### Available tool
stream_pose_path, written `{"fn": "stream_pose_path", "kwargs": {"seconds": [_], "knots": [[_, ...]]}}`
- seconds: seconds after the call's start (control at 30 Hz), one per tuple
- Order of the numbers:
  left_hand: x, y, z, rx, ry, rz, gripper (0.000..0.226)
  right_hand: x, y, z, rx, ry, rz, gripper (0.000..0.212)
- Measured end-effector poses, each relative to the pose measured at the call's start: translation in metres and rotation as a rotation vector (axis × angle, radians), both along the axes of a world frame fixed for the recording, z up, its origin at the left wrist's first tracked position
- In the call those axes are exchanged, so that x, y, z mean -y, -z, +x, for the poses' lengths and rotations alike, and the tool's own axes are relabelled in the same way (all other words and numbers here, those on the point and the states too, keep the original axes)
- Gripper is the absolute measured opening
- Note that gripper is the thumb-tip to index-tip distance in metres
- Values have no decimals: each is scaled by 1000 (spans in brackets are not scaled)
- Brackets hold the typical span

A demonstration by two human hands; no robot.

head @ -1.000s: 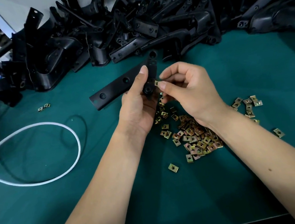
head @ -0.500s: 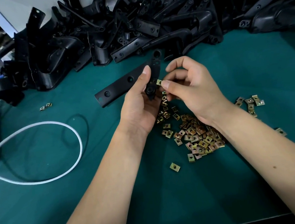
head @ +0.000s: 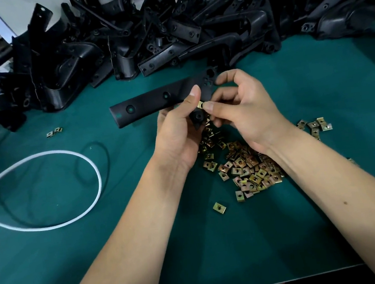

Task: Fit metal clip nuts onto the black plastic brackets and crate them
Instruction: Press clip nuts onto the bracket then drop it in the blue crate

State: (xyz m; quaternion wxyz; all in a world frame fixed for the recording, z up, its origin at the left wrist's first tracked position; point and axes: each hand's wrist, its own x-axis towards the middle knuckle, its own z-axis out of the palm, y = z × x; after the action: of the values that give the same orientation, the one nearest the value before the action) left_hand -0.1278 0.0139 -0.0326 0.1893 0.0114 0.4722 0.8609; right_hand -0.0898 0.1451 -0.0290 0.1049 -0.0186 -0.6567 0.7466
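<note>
Clip nut [head: 200, 104], brass-coloured, sits pinched between thumb and forefinger of the right hand [head: 246, 111], pressed against the near end of the black bracket [head: 160, 100]; the left hand [head: 178, 131] grips that bracket from below, fingers curled round its lower tab and thumb laid up along its face, tip just beside the nut. From the nut, the bracket's long axis runs away up and to the left, its free end hanging above the green table [head: 147, 251]; the mounting end lies directly at the right fingertips, so the right hand is the nearer one for seating, and the push looks to go leftward onto the bracket's edge while the left hand braces. Whether the nut has already slid over the edge cannot be told; fingers hide the joint. Below the nut, under both wrists, spreads the loose pile of clip nuts [head: 245, 168]; beyond the nut, the heap of unfitted brackets [head: 168, 27] fills the far table; well left of it loops a white cable [head: 85, 160]. No crate shows.
</note>
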Motion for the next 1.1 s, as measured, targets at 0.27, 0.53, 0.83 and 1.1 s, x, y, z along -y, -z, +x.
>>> {"fn": "stream_pose_path", "kwargs": {"seconds": [0.27, 0.53, 0.83, 1.1], "knots": [[1, -4, -1, -45, -110, -17, 38, -15, -10, 1, -38, 9, 212, 20], [18, -3, -17, 81, -234, 34, 22, -38, -17, 8, 71, -253, 1057, 29], [15, -1, -16, 65, -187, 23, 37, -20, -10, 6, 58, -361, 1209, 15], [16, -1, -18, 103, -168, 41, 30, -24, -11, 4, -50, -123, 816, 15]]}}
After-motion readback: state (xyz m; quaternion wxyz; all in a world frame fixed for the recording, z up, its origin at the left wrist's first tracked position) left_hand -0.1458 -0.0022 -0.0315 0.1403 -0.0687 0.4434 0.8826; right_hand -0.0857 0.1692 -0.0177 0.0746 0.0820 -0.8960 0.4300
